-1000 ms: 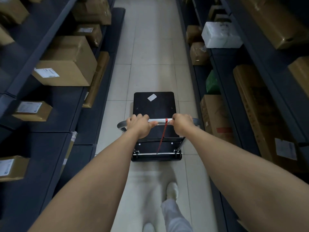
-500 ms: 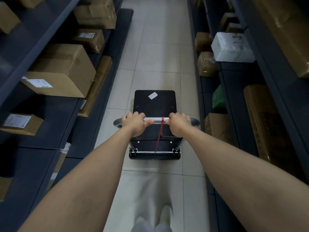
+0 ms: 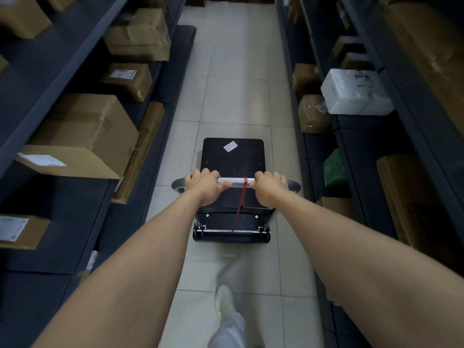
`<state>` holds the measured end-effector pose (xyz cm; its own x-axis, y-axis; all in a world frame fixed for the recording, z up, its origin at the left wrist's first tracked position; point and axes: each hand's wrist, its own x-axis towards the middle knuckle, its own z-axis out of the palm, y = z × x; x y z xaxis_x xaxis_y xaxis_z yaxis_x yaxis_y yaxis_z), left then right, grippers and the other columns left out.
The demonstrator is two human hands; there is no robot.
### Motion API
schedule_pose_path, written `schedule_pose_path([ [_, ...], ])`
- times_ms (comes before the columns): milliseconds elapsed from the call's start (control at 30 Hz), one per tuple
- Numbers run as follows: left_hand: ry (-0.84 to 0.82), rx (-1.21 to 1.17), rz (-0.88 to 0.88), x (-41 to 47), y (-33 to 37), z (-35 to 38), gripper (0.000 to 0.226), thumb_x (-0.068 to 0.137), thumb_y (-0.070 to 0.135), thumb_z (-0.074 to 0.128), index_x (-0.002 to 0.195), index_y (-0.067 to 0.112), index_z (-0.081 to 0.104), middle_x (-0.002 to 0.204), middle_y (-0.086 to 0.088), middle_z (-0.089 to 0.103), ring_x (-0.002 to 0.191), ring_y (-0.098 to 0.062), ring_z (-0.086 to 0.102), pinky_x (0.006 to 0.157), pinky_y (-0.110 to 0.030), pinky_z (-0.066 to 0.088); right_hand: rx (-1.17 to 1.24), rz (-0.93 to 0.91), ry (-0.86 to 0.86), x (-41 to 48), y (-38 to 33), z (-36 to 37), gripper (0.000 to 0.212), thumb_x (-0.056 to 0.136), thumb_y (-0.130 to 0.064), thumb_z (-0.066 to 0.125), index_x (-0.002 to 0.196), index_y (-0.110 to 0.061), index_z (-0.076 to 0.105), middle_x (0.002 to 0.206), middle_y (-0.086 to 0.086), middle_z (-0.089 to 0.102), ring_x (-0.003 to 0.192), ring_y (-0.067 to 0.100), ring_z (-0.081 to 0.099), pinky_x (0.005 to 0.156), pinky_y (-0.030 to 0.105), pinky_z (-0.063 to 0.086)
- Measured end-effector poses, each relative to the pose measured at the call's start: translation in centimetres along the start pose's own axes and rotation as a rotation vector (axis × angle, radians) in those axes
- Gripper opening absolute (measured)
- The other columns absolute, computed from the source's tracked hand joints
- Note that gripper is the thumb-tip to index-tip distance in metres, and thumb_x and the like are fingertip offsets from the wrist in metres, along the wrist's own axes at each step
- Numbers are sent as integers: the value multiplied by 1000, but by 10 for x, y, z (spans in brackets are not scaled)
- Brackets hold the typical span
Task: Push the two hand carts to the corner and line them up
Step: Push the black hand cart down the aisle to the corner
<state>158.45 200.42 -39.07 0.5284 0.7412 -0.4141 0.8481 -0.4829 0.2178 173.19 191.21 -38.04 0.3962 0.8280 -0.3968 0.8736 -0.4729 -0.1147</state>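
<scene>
Your fingers [image 3: 200,173] were curled over the silver handle bar [image 3: 234,181], so your left hand [image 3: 203,188] gripped its left part and your right hand [image 3: 270,188] its right part, knuckles up, with bare metal between them. A red cord [image 3: 241,204] hung from the bar just beside your right hand and ran down to the rear rail.

The hand cart [image 3: 233,159] stood on the tiled floor [image 3: 236,84] in the middle of the aisle, squarely ahead of you, its black deck bearing one white sticker [image 3: 230,146].

The left shelving [image 3: 67,217] held cardboard: a big box [image 3: 85,131] with a label on its end jutted toward the aisle, a long flat carton [image 3: 143,146] lay at the shelf edge near the cart's front corner, and a small labelled box [image 3: 22,231] sat lower down. Further cartons [image 3: 138,38] sat higher and deeper in.

The right shelving [image 3: 364,136] held a white parcel [image 3: 354,92] with dark writing, two brown wrapped parcels [image 3: 312,114] beside it, a green package [image 3: 335,168] level with the cart, and a long tall carton [image 3: 406,197].

The floor ahead of the cart ran between the two racks, which flanked the cart closely. Behind the cart your pale shoe [image 3: 224,297] showed, blurred.
</scene>
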Motion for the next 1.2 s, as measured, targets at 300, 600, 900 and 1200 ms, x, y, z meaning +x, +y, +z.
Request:
schedule_pose_path([
  [300,-19,38,33,72,-12,-36,47,94,61,27,106,23,51,104,-1,49,105,-24,43,93,-39,29,31,19,5,67,-9,-30,32,93,-8,46,125,-13,45,125,10,50,117,29,42,104,39,28],
  [600,10,47,42,139,-12,-62,47,94,61,27,107,23,52,103,-1,51,103,-24,44,91,-38,30,26,32,24,133,-7,-57,33,92,-7,47,124,-14,45,124,9,50,117,28,41,105,39,27],
  [900,16,59,12,218,7,-96,44,94,62,27,100,24,48,97,-1,48,98,-22,43,92,-39,32,31,-6,37,214,15,-95,32,92,-8,46,123,-14,46,123,8,50,118,29,41,106,39,26],
  [1200,25,18,-33,296,36,-127,41,94,61,28,98,25,46,97,0,45,100,-24,42,91,-38,31,9,-48,30,298,45,-136,28,94,-10,44,122,-15,46,122,9,51,115,28,43,103,39,29],
])
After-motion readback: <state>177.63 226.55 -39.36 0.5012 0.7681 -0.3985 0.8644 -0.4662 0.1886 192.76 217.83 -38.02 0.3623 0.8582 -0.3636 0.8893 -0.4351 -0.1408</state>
